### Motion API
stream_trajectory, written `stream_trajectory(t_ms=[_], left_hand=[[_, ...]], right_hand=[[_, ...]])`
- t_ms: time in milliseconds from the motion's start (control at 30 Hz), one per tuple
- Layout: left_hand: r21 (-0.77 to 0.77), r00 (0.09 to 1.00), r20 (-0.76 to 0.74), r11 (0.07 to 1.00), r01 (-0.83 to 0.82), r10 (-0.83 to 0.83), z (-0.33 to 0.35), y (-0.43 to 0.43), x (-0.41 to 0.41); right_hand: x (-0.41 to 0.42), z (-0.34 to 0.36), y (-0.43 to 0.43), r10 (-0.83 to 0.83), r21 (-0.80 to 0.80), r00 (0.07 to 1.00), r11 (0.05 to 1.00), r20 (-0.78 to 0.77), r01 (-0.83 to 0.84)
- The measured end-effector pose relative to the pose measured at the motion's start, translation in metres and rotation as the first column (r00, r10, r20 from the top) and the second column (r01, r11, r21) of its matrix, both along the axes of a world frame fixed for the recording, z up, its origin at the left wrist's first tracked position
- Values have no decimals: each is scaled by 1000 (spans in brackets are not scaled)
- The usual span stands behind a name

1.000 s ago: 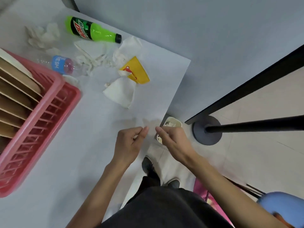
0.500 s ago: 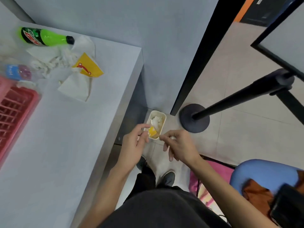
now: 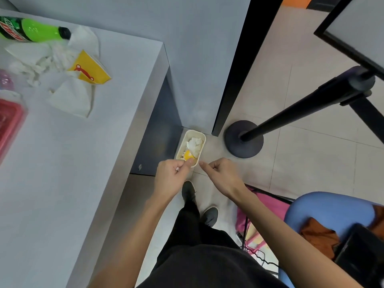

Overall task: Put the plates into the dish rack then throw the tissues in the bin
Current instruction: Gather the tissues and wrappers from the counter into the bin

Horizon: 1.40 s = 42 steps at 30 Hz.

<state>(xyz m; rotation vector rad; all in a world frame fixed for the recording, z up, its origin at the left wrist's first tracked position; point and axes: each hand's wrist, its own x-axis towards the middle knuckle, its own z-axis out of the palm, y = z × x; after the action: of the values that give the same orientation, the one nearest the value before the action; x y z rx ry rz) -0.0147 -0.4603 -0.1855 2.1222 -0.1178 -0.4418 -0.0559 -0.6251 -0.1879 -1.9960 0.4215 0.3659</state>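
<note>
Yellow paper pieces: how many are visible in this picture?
2. One yellow piece lies on the table among white tissues; the other yellow piece is in the bin on the floor. More may be hidden under tissues.

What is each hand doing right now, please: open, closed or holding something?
Left hand: closed, gripping a small white tissue scrap over the bin.
Right hand: closed, fingers curled, nothing visible in it.

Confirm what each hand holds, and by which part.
Left hand grips a small white tissue scrap, mostly hidden inside curled fingers; right hand shows nothing held.
</note>
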Motion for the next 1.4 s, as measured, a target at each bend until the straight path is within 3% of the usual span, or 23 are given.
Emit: stream_trajectory(t_ms=[167,300,500,633,700,833,967,1100,1267,1400], left_hand=[[58,994,-61,994,-92,96,-39,-7,31],[-6,981,-135,990,-143,141,-89,-18,55],[39,969,-157,982,-186,190,-213,-28,84],[103,968,-195,985,-140,158,-314,-21,96],[165,972,-211,984,-70,105,-356,-19,99],[222,961,-270,975,6,55,-438,-14,110],[181,959,-282,980,81,-27,-497,-17,122],[205,913,-397,960,190,-96,-552,-22,124],[159,870,-462,949,272,-172,-581,-23,115],[177,904,-404,958,226,-138,-586,-17,110]], right_hand=[[29,-38,-7,-29,-65,998,998,-52,26],[55,-89,-15,-65,-65,995,996,-81,60],[86,-202,-27,-152,9,975,988,-164,156],[101,-293,-32,-257,210,899,915,-354,345],[109,-336,-32,-242,228,872,904,-426,362],[121,-416,-28,-157,207,879,939,-450,274],[128,-470,-29,-93,183,907,966,-411,182],[138,-507,-33,-81,238,907,952,-413,193],[152,-531,-35,-62,262,930,951,-362,165],[165,-541,-29,-3,200,951,977,-309,68]])
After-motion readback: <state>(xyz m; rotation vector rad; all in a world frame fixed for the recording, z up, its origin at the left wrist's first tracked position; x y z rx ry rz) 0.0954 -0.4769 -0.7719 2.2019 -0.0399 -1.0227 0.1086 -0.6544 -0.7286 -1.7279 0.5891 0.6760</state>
